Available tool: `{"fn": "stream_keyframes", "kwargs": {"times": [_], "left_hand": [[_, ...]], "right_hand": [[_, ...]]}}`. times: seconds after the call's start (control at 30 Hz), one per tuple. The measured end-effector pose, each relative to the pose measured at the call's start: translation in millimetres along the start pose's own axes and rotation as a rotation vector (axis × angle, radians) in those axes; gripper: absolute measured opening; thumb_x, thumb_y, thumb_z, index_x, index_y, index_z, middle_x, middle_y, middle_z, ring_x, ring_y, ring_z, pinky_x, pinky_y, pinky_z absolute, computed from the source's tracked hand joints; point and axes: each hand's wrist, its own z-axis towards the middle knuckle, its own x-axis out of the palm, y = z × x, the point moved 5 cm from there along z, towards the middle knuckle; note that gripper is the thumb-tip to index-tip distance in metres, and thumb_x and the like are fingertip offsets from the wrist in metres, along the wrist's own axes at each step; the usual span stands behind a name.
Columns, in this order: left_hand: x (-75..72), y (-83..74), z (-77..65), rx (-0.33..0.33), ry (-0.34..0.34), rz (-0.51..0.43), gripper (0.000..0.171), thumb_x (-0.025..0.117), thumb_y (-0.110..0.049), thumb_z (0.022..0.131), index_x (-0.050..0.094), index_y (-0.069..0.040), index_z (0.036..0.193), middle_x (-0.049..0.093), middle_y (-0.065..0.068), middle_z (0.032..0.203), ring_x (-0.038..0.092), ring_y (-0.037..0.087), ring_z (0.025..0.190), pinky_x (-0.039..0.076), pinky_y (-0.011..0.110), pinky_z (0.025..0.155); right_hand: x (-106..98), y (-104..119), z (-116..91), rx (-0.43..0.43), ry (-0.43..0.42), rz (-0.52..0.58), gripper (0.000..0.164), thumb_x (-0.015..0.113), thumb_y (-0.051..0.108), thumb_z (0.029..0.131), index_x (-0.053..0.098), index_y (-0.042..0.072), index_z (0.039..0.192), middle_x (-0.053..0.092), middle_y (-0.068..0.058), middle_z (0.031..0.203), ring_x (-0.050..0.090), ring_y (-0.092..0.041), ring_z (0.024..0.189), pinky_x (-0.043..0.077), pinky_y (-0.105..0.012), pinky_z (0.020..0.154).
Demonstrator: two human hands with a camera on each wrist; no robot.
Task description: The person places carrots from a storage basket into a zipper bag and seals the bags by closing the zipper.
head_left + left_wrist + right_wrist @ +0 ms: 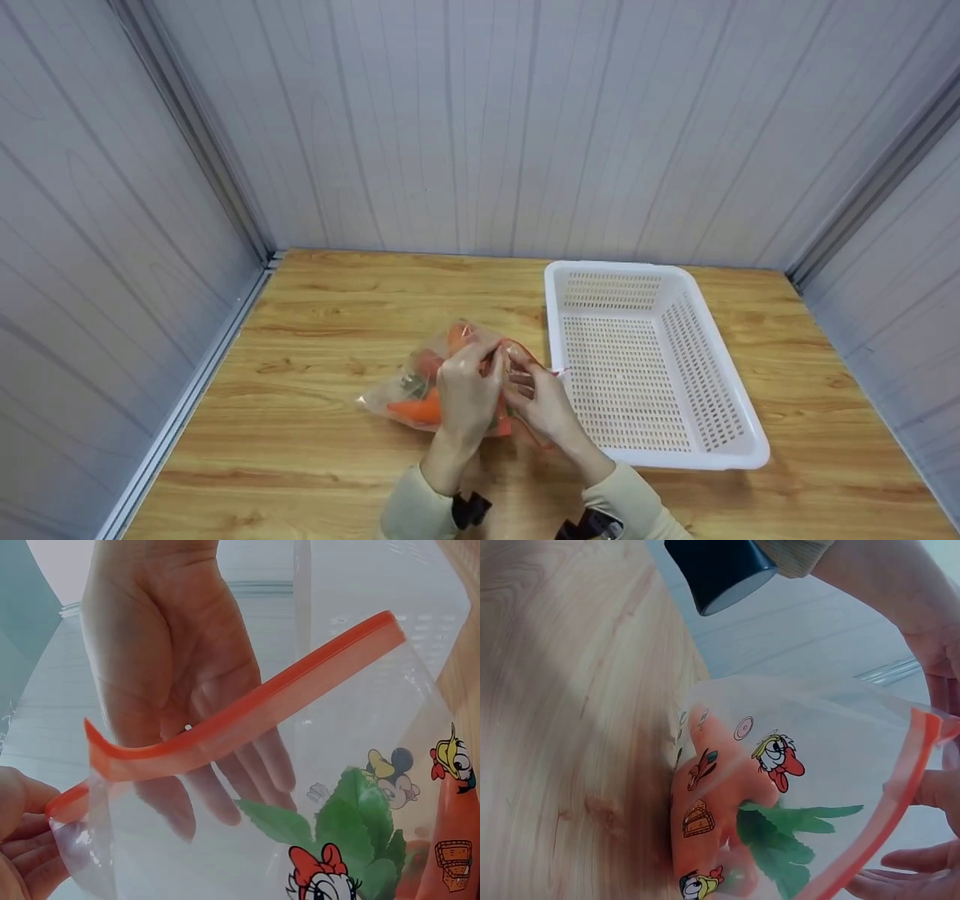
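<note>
A clear zip bag point(411, 375) with an orange strip along its mouth and cartoon prints lies on the table, mouth towards the right. Orange carrot-like pieces point(735, 765), something red point(428, 363) and green leaves point(352, 817) show through the film. My left hand point(469, 386) pinches the bag's edge near the orange strip point(225, 716). At the mouth is my right hand point(546, 401), its fingers loosely extended and seen through the film in the left wrist view. They seem to be within the mouth; the exact contact is unclear.
A white perforated plastic basket point(553, 315) stands right of the bag, close to the right hand. Bare wood-grain table point(315, 450) extends to the left. Pale panelled walls point(480, 135) enclose the back and sides.
</note>
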Motion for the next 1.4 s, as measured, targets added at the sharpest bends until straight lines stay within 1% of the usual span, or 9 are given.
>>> {"fn": "stream_keyframes", "kwargs": {"times": [0.2, 0.43, 0.6, 0.73, 0.83, 0.97, 1.07, 1.23, 1.4], "left_hand": [[-3.0, -1.6, 3.8, 0.039, -0.010, -0.001, 0.006, 0.069, 0.000, 0.071, 0.068, -0.003, 0.077, 0.065, 0.004, 0.071, 0.060, 0.011, 0.061, 0.049, 0.024, 0.053], [-8.3, -1.9, 12.4, 0.054, 0.009, 0.022, 0.006, 0.068, 0.000, 0.072, 0.068, -0.003, 0.077, 0.065, 0.005, 0.073, 0.061, 0.011, 0.061, 0.049, 0.024, 0.053], [-13.8, -4.6, 20.5, 0.058, 0.027, 0.033, 0.005, 0.068, 0.001, 0.072, 0.068, 0.000, 0.077, 0.064, 0.006, 0.069, 0.060, 0.014, 0.058, 0.050, 0.026, 0.052], [-17.9, -8.7, 28.4, 0.056, 0.037, 0.049, 0.005, 0.069, 0.000, 0.072, 0.068, 0.001, 0.076, 0.064, 0.008, 0.068, 0.062, 0.016, 0.059, 0.050, 0.026, 0.053], [-19.7, -11.9, 34.0, 0.057, 0.052, 0.053, 0.005, 0.068, -0.001, 0.073, 0.069, 0.002, 0.077, 0.065, 0.009, 0.069, 0.062, 0.017, 0.060, 0.051, 0.026, 0.054], [-21.1, -15.3, 39.8, 0.067, 0.087, 0.044, 0.004, 0.067, -0.001, 0.075, 0.068, 0.002, 0.077, 0.064, 0.009, 0.069, 0.063, 0.018, 0.060, 0.051, 0.027, 0.053], [-22.1, -17.2, 42.9, 0.079, 0.101, 0.050, 0.004, 0.066, -0.001, 0.075, 0.068, 0.002, 0.076, 0.064, 0.009, 0.068, 0.062, 0.018, 0.059, 0.051, 0.027, 0.052], [-22.6, -21.2, 47.2, 0.078, 0.123, 0.085, 0.004, 0.066, -0.002, 0.075, 0.069, 0.001, 0.076, 0.063, 0.009, 0.066, 0.061, 0.018, 0.056, 0.050, 0.028, 0.051], [-23.7, -26.9, 51.7, 0.085, 0.163, 0.088, 0.005, 0.065, -0.003, 0.077, 0.068, 0.001, 0.075, 0.063, 0.009, 0.064, 0.060, 0.018, 0.055, 0.050, 0.028, 0.050]], "right_hand": [[-5.5, 6.4, -5.5, 0.009, 0.017, 0.003, 0.047, 0.062, 0.013, 0.083, 0.047, -0.008, 0.121, 0.051, -0.025, 0.117, 0.054, -0.036, 0.100, 0.044, -0.045, 0.083], [-17.2, 19.2, -13.9, 0.025, 0.066, -0.022, 0.046, 0.064, 0.018, 0.081, 0.051, -0.006, 0.118, 0.052, -0.020, 0.118, 0.051, -0.036, 0.104, 0.041, -0.045, 0.087], [-29.5, 30.8, -20.6, -0.023, 0.080, -0.087, 0.035, 0.063, 0.015, 0.082, 0.056, -0.002, 0.112, 0.056, -0.016, 0.114, 0.051, -0.033, 0.104, 0.044, -0.041, 0.084], [-42.3, 38.7, -25.9, -0.068, 0.067, -0.083, 0.031, 0.064, 0.014, 0.081, 0.059, 0.000, 0.109, 0.059, -0.012, 0.111, 0.053, -0.028, 0.103, 0.045, -0.038, 0.083], [-53.4, 42.1, -29.9, -0.106, 0.033, -0.034, 0.027, 0.064, 0.010, 0.080, 0.061, 0.001, 0.105, 0.060, -0.013, 0.106, 0.055, -0.027, 0.100, 0.046, -0.035, 0.083], [-69.6, 47.1, -35.2, -0.182, -0.054, -0.013, 0.021, 0.065, 0.000, 0.078, 0.063, 0.002, 0.099, 0.062, -0.010, 0.097, 0.058, -0.024, 0.092, 0.049, -0.034, 0.076], [-79.9, 58.7, -38.8, -0.269, -0.115, -0.032, 0.022, 0.065, -0.011, 0.072, 0.063, -0.003, 0.093, 0.063, -0.013, 0.091, 0.060, -0.023, 0.084, 0.051, -0.036, 0.069], [-90.8, 77.0, -42.3, -0.393, -0.194, -0.092, 0.026, 0.064, -0.020, 0.066, 0.061, -0.007, 0.089, 0.062, -0.017, 0.084, 0.059, -0.026, 0.075, 0.051, -0.037, 0.062], [-95.2, 77.1, -40.7, -0.424, -0.246, -0.161, 0.031, 0.066, -0.021, 0.062, 0.061, -0.007, 0.090, 0.060, -0.016, 0.086, 0.057, -0.026, 0.076, 0.051, -0.036, 0.062]]}}
